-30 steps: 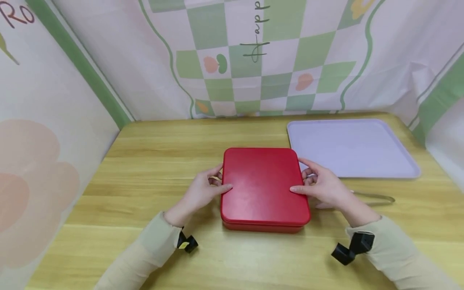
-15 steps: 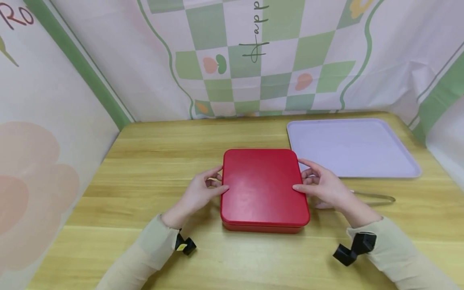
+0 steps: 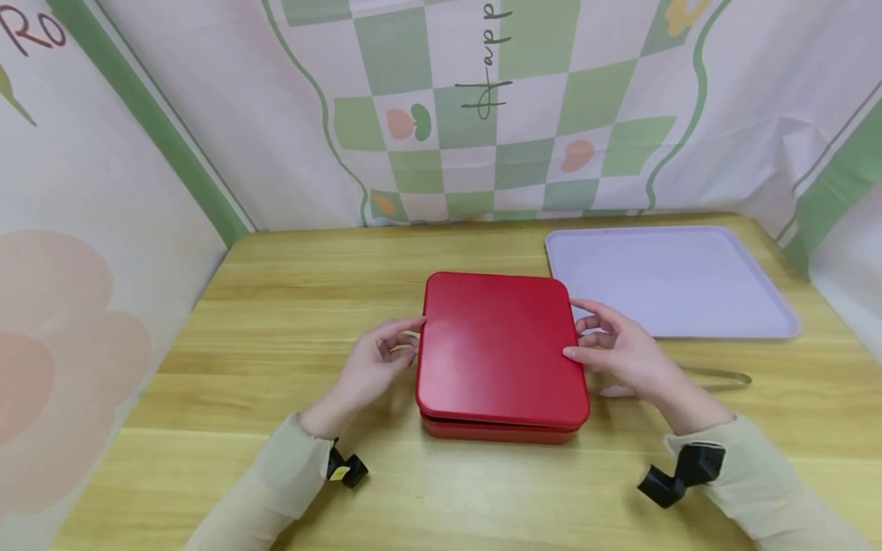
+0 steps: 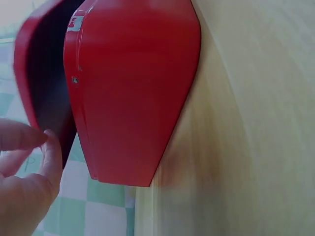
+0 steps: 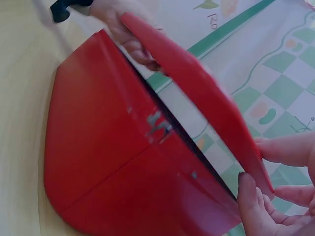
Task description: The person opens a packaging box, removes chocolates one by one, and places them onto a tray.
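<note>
A red rectangular tin box stands on the wooden table in front of me. Its red lid is raised off the rim and slightly tilted, and a dark gap shows under it in the left wrist view. My left hand holds the lid's left edge with bent fingers. On the opposite edge, my right hand pinches the lid, thumb on one side and fingers on the other, as the right wrist view shows. Scuffed paint marks the box's rim. The box's contents are hidden.
A pale purple tray lies at the back right of the table. Metal tongs lie behind my right wrist, partly covered by it. A patterned cloth hangs along the table's far edge.
The lid has come up off the box, its left side and far edge rising. My left thumb has left the lid's top, and my right hand has shifted slightly outward.
</note>
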Tool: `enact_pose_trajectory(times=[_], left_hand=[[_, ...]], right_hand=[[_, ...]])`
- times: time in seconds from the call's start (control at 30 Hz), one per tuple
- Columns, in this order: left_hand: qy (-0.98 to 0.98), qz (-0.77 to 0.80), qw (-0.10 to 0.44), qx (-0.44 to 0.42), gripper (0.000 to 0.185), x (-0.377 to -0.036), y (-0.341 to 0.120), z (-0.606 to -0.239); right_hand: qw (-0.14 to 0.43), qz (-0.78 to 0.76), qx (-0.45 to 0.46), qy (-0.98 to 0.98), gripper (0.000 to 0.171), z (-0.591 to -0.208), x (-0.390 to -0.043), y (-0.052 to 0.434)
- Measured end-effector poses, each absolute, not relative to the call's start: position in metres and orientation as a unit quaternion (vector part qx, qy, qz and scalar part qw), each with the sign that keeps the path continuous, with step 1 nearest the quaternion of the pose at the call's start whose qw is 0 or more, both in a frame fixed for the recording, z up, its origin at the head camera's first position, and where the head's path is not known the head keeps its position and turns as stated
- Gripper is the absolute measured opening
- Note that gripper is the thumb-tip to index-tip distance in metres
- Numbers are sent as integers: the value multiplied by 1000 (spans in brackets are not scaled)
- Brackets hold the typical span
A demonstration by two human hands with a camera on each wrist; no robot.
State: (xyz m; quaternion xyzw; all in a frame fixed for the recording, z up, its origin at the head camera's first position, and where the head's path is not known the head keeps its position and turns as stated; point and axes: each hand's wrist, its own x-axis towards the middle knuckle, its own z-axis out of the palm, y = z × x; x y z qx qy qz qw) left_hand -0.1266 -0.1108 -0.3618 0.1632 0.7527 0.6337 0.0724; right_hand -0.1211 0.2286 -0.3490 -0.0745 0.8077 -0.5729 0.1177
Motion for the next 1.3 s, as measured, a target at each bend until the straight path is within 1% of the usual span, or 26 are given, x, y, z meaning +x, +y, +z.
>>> enact_pose_trajectory(times=[0.1, 0.17, 0.33, 0.43, 0.5, 0.6, 0.7, 0.77, 0.83, 0.93, 1.0, 1.07, 1.13, 1.23, 1.3], left_hand=[[758, 623, 44, 191, 47, -127, -112, -363], [767, 609, 15, 204, 44, -127, -112, -363], [806, 543, -75, 223, 38, -128, -112, -360], [816, 516, -119, 231, 36, -128, -111, -359], [817, 509, -137, 233, 35, -129, -110, -358], [815, 515, -141, 226, 33, -130, -109, -356], [809, 528, -140, 217, 32, -132, -107, -353], [796, 551, -135, 208, 30, -134, -105, -351], [782, 575, -139, 196, 28, -137, -102, -349], [755, 612, -157, 176, 23, -143, -98, -347], [746, 619, -181, 163, 19, -149, -95, -346], [738, 623, -205, 158, 15, -155, -93, -344], [732, 627, -216, 155, 15, -160, -92, -341], [733, 631, -204, 152, 18, -170, -90, -336], [735, 637, -180, 146, 22, -178, -89, -333]], right_hand=[[127, -588, -76, 795, 72, -348, -122, 229], [133, -600, -79, 785, 69, -348, -122, 230], [147, -683, -118, 706, 45, -351, -121, 235], [147, -710, -158, 671, 46, -352, -120, 239], [134, -697, -165, 684, 45, -350, -119, 240], [82, -661, -167, 727, 40, -348, -119, 239], [5, -608, -150, 779, 37, -347, -120, 237], [-54, -600, -165, 781, 37, -348, -122, 235], [-102, -614, -182, 762, 35, -348, -124, 231], [-153, -658, -229, 701, 30, -346, -130, 222], [-164, -673, -219, 687, 25, -341, -134, 217], [-159, -688, -203, 678, 22, -337, -138, 214], [-150, -700, -192, 671, 24, -334, -143, 212], [-141, -721, -177, 655, 26, -331, -152, 212], [-138, -720, -165, 660, 29, -329, -159, 214]])
